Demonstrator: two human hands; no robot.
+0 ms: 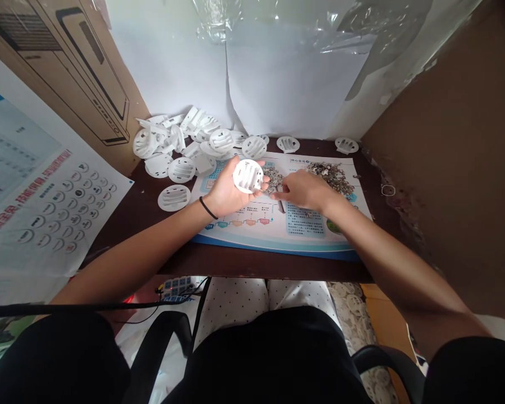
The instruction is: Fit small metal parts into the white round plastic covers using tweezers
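1. Head view: the step in hand looks like picking from small metal pieces while a white disc (248, 176) is held ready; that is a judgement.
2. The disc is in the left hand (225, 189), raised over the printed sheet (261, 238), toward the sheet's far left corner.
3. Left grip: half curled, palm up, the thumb along the disc's rim and the fingers spread behind it, so the slotted face shows.
4. Right hand (303, 188): knuckles up, fingers bent down at the smaller metal pile (270, 174), near the sheet's far edge. Whether they are closed on a piece cannot be told. A short dark stick (281, 206) lies just beside the fingertips.
5. The next move seems to call for a fine pinch on one piece, with the disc kept steady.
6. The larger metal pile (334, 178) sits by the sheet's far right corner; more discs (182, 169) are heaped toward the table's far left corner.
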